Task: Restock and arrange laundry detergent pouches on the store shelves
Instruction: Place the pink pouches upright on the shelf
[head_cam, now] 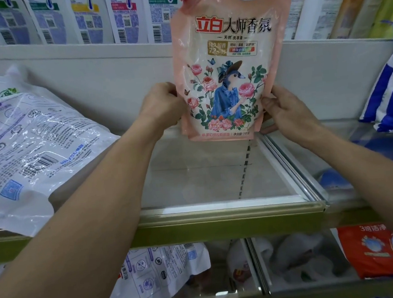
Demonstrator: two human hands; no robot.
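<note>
- Your left hand (163, 104) and right hand (282, 110) each pinch a lower edge of the pink pouch (227, 75), held upright above the shelf (194, 187).
- Not yet set down; that bay holds nothing.
- White pouch (28, 144) lies slumped alongside, still needing arrangement.

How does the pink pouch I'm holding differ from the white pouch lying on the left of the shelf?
The pink pouch is held upright at its lower edges by the left hand and right hand; the white pouch lies slanted on the shelf, untouched. The pink pouch shows its front, with roses and a bird figure; the white pouch shows a barcode and instruction drawings. Both are soft plastic pouches.
</note>
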